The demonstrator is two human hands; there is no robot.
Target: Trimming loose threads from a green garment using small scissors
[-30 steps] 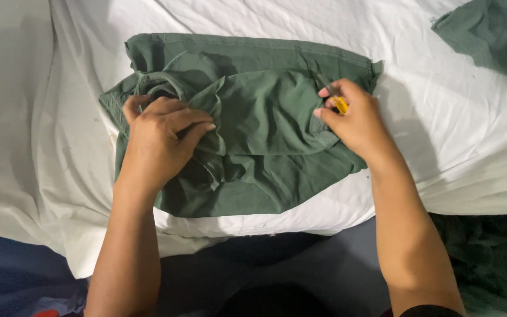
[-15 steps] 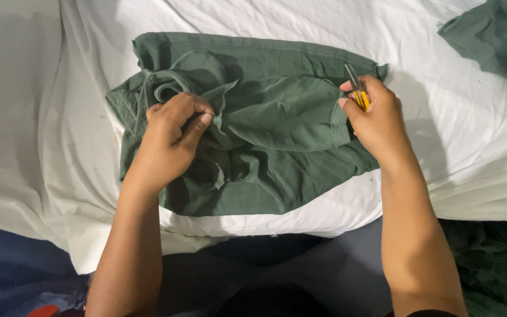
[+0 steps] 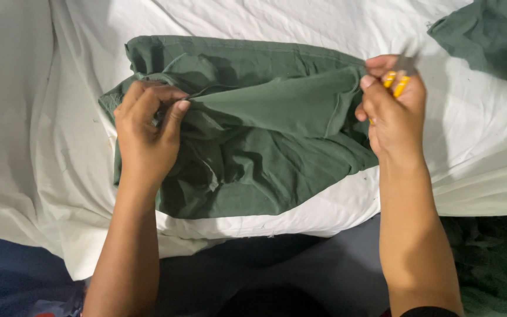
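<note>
Fingers (image 3: pixel 174 111) of the left hand (image 3: pixel 145 138) are pinched shut on a fold of the green garment (image 3: pixel 265 129), thumb against fingertips at the cloth's left part; right hand (image 3: pixel 394 111) is closed too, gripping the garment's right edge and a small yellow-handled tool (image 3: pixel 395 85) in the same grasp, probably little scissors or snips, tip blurred so cannot tell for sure; both hands touch the cloth, neither is nearer than the other; garment lies bunched on the white sheet (image 3: pixel 470 158), long axis running left to right between the two hands; a strip of it is pulled fairly taut along that same line, from left pinch to right pinch, lifted a bit off the crumpled mass below; rest of the garment sags toward the person, beneath the stretched strip; second green cloth (image 3: pixel 488 32) sits at the top right corner, well apart from the hands; more dark green fabric (image 3: pixel 494 264) at lower right, beside the right forearm, off the sheet.
</note>
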